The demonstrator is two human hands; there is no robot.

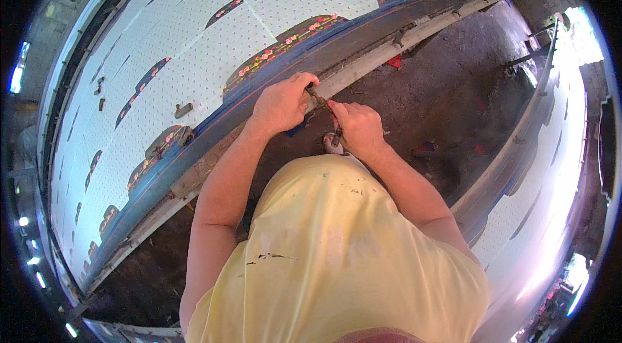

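Observation:
My left hand is closed around a small dark metal piece at the edge of a long printing table covered with white dotted cloth. My right hand grips a thin dark tool whose tip meets that piece. Both hands are close together over the table's blue side rail. What exactly sits between the fingers is partly hidden.
Floral arch patterns run along the cloth's edge. Metal brackets stick out of the pale rail below. A dark dirt floor forms a narrow aisle, with a second long table on the right.

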